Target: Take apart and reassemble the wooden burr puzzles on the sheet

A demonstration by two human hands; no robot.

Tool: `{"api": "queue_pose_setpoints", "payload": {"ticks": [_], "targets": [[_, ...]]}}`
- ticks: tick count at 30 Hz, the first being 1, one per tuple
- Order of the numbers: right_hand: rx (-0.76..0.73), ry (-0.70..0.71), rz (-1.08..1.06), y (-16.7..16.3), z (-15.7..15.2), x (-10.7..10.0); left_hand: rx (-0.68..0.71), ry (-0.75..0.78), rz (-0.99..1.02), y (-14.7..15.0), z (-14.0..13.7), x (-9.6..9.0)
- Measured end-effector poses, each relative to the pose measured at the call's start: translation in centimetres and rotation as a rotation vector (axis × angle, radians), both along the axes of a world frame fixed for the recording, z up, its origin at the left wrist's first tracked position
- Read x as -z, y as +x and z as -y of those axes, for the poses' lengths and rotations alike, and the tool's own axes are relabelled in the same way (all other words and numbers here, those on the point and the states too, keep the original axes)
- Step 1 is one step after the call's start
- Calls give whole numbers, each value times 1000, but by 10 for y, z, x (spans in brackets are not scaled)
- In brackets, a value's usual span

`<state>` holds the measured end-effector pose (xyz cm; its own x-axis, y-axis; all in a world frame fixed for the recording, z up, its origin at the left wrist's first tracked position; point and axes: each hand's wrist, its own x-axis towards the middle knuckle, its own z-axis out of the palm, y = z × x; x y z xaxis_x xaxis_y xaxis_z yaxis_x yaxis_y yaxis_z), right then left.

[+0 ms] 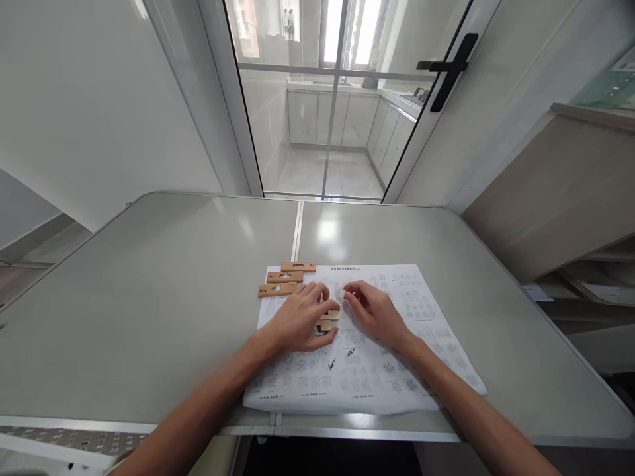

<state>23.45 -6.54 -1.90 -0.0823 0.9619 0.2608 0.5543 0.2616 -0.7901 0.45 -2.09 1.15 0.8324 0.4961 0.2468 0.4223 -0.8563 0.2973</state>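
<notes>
L hand (301, 318) grips 2 pale notched wood pcs (326, 325), thumb vs. fingers. R hand (380, 313) curled, can't tell grip. Tan slotted strips (278, 278) w/ nos. alongside.

Gray table (163, 277) before glazed door (330, 125), black handle (450, 67); pale cabinets (307, 118), bright window (367, 33) beyond; white wall (99, 86) left.

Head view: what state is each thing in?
Paper: spread on the table, print up
Three wooden blocks: lying staggered
Other wooden blocks: partly covered
Left hand: curled over those blocks
Right hand: curled, grip unclear
Glass door: seems closed
Door handle: level
</notes>
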Motion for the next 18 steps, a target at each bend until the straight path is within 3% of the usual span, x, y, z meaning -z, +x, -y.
{"api": "queue_pose_setpoints", "payload": {"ticks": [5, 11, 18], "targets": [[-9, 18, 25, 2, -1, 2, -23, 39, 6, -1, -1, 3], [-12, 2, 32, 3, 0, 0, 57, 60, 42, 0, 0, 5], [-11, -5, 54, 3, 1, -1, -45, 59, 47, -3, -6, 5]]}}
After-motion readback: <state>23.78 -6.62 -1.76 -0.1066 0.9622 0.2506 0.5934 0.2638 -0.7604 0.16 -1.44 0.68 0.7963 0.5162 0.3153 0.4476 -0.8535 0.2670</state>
